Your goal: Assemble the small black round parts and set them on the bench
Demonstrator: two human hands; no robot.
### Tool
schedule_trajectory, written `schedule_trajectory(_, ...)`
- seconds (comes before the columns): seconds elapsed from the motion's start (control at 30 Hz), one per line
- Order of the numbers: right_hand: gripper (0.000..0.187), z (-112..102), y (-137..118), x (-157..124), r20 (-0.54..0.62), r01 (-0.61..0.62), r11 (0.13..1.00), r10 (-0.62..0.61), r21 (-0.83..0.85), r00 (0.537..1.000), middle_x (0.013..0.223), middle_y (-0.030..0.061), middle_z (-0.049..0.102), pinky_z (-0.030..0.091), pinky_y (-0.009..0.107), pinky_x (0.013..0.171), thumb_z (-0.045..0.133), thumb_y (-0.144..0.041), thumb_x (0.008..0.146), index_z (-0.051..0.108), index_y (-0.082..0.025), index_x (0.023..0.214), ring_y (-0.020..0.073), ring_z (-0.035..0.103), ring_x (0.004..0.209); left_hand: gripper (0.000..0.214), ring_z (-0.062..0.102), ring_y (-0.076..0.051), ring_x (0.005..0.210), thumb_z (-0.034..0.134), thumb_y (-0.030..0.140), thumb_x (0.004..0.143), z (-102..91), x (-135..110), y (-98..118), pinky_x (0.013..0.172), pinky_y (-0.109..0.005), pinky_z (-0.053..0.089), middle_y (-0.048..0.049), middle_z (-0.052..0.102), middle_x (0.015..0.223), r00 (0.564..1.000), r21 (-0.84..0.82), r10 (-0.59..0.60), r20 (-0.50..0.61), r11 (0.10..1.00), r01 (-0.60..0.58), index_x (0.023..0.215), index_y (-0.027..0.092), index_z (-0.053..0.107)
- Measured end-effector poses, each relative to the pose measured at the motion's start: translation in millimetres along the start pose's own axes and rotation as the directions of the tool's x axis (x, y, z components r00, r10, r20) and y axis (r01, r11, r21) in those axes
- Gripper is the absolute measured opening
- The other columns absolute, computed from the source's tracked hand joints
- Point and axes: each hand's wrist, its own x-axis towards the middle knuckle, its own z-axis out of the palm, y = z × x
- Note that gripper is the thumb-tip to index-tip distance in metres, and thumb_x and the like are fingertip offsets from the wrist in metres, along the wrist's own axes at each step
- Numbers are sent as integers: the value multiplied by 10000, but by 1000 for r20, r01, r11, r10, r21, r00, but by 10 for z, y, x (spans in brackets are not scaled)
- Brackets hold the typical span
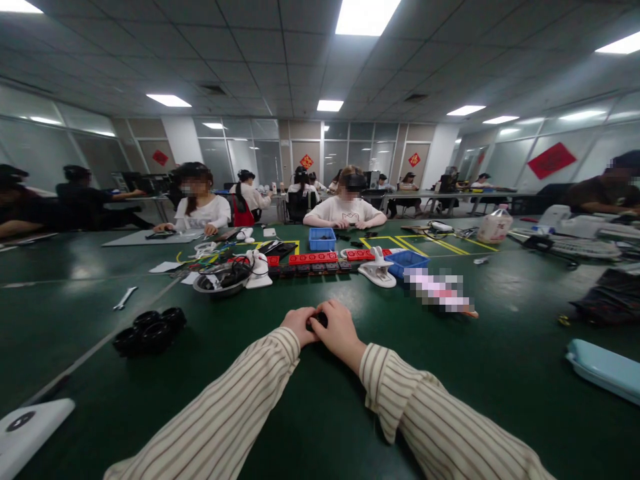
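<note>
Showing: black part point(321, 320), perhaps round

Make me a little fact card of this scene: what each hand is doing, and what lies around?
Left grip: left hand, fingers curled at a small black part
Right grip: right hand, curled at the same part from the other side
Held part: mostly hidden by the hands; exact kind unclear
Surface: green table
To the left: black round pieces, with a wrench beyond
To the right: light-blue case
Across: seated person in a white top
</note>
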Motion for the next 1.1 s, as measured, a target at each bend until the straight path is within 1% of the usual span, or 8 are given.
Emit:
schedule_trajectory(0.13, 67, -31, -9, 5, 10, 81, 993, -82, 83, 997, 848, 41, 563, 358, 326, 773, 542, -176, 743, 578, -178, 799, 187, 491, 845, 345, 590, -209, 865, 664, 232, 599, 29, 23, -85, 784, -277, 438, -15, 644, 913, 1000, -59, 16, 14, 998, -15, 938, 185, 618)
schedule_trajectory(0.3, 200, -65, -34, 1, 49, 178, 970, -189, 167, 981, 850, 10, 614, 360, 313, 846, 474, -35, 665, 582, -182, 747, 163, 526, 876, 254, 595, -201, 855, 668, 212, 612, 21, 54, -173, 779, -267, 453, -7, 659, 870, 997, -136, 56, 59, 990, -47, 859, 161, 639)
schedule_trajectory(0.4, 227, -92, -47, -2, 59, 214, 955, -230, 206, 971, 841, -4, 631, 339, 331, 905, 443, -7, 642, 573, -183, 702, 155, 547, 870, 222, 606, -194, 836, 667, 203, 616, -1, 61, -184, 773, -259, 463, 0, 667, 863, 994, -165, 75, 79, 984, -61, 831, 152, 644)
schedule_trajectory(0.5, 257, -128, -73, -11, 41, 233, 947, -248, 221, 968, 869, 10, 627, 336, 350, 917, 443, -17, 646, 586, -186, 776, 169, 538, 883, 287, 610, -204, 848, 680, 210, 600, -16, 45, -160, 778, -268, 469, -9, 668, 901, 996, -156, 63, 70, 986, -52, 879, 156, 639)
schedule_trajectory(0.63, 206, -131, -94, -26, -40, 193, 965, -189, 177, 981, 966, 53, 585, 357, 346, 879, 488, -128, 746, 567, -174, 931, 195, 496, 946, 375, 606, -227, 883, 668, 252, 610, -15, 1, -67, 798, -302, 467, -40, 651, 974, 1000, -91, 0, 24, 996, 2, 971, 169, 606)
schedule_trajectory(0.83, 202, -20, -26, 1, -44, -59, 998, 59, 2, 997, 915, 76, 551, 377, 338, 786, 531, -329, 810, 556, -153, 906, 210, 492, 874, 492, 579, -289, 945, 698, 332, 565, -9, -31, 96, 854, -371, 435, -92, 624, 995, 999, 22, -43, -1, 999, 43, 1008, 156, 573)
schedule_trajectory(0.93, 161, -2, -13, 17, -10, -63, 998, 63, -25, 998, 854, 55, 551, 364, 325, 768, 538, -320, 806, 573, -165, 831, 201, 490, 847, 426, 577, -302, 925, 691, 342, 572, -17, -23, 105, 827, -374, 438, -103, 624, 937, 999, 56, -43, 14, 998, 42, 934, 141, 590)
schedule_trajectory(1.1, 96, -40, -45, 7, 9, 54, 995, -55, 79, 998, 848, 49, 570, 349, 321, 771, 508, -168, 769, 594, -164, 811, 189, 493, 842, 322, 590, -248, 836, 682, 322, 587, -8, 15, -7, 748, -305, 451, -53, 623, 849, 998, 55, -23, 53, 998, 20, 854, 163, 599)
